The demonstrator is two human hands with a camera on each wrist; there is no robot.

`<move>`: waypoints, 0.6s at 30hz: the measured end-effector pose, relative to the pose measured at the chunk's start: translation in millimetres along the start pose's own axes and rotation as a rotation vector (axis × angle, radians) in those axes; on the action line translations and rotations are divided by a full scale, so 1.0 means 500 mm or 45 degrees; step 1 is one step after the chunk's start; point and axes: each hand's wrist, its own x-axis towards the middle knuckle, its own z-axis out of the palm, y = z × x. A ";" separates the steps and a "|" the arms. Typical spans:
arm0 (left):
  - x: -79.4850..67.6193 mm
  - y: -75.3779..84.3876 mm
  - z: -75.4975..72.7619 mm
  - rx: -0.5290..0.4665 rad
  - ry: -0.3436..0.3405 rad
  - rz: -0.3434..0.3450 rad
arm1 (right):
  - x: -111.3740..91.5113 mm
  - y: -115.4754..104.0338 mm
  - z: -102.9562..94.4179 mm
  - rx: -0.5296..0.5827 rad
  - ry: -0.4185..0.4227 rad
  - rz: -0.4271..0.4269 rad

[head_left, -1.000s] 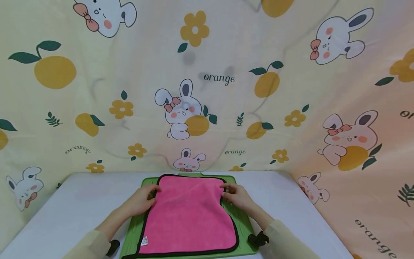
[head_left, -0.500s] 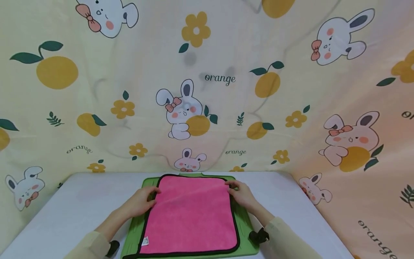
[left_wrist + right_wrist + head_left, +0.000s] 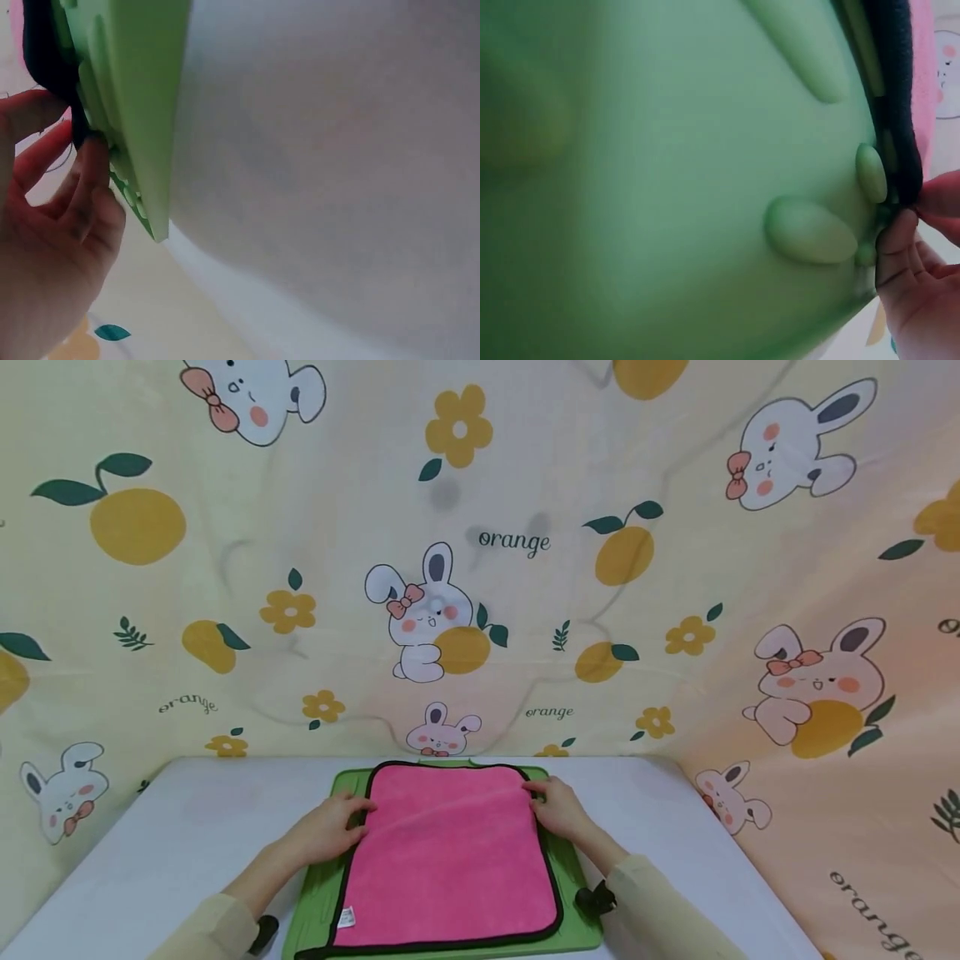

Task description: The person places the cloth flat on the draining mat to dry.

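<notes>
A pink towel point(image 3: 450, 860) with black trim and a small white label at its lower left lies spread over a green board point(image 3: 573, 877) with raised ridges, like a washboard. At the towel's upper left edge, my left hand point(image 3: 326, 829) pinches the black trim; the left wrist view shows the thumb and fingertips point(image 3: 94, 142) at that trim, beside the board's side. My right hand point(image 3: 561, 810) pinches the trim near the upper right corner. From the right wrist, its thumb and finger meet on the black trim point(image 3: 900, 112), close over the board's raised ovals point(image 3: 810, 229).
The board rests on a white table point(image 3: 202, 827), whose surface extends to both sides. Behind and to the right hangs a cream cloth point(image 3: 495, 468) printed with rabbits and oranges. A black strap piece point(image 3: 596, 900) shows at the right sleeve.
My right hand has moved outward to the right, drawing the towel's pinched-in right edge straighter. The towel has shifted slightly right, while the left hand stays at the left edge.
</notes>
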 end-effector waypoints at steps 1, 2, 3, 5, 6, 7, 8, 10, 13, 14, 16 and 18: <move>-0.001 0.003 0.000 0.047 0.017 0.011 | -0.001 0.000 0.000 -0.001 -0.001 -0.013; -0.003 0.006 0.000 0.092 0.039 0.036 | -0.002 -0.001 -0.001 0.001 -0.003 -0.014; -0.004 0.008 0.000 0.138 0.059 0.060 | -0.005 -0.002 -0.002 0.003 -0.006 -0.016; -0.006 0.016 0.002 0.216 0.093 0.130 | -0.015 -0.007 -0.006 0.013 -0.019 -0.018; -0.007 0.019 0.002 0.251 0.102 0.174 | -0.021 -0.010 -0.009 0.010 -0.025 -0.029; -0.008 0.022 0.003 0.267 0.094 0.210 | -0.029 -0.014 -0.012 0.000 -0.033 -0.036; -0.007 0.025 0.005 0.280 0.070 0.233 | -0.038 -0.020 -0.016 -0.013 -0.042 -0.040; -0.006 0.030 0.008 0.279 -0.008 0.242 | -0.057 -0.031 -0.025 -0.058 -0.059 -0.078; -0.006 0.037 0.013 0.266 -0.140 0.194 | -0.088 -0.051 -0.038 -0.121 -0.115 -0.157; -0.006 0.038 0.014 0.269 -0.173 0.173 | -0.098 -0.057 -0.042 -0.133 -0.150 -0.185; -0.009 0.040 0.016 0.267 -0.221 0.130 | -0.116 -0.068 -0.046 -0.149 -0.243 -0.237; -0.012 0.039 0.015 0.262 -0.252 0.095 | -0.132 -0.077 -0.047 -0.151 -0.358 -0.269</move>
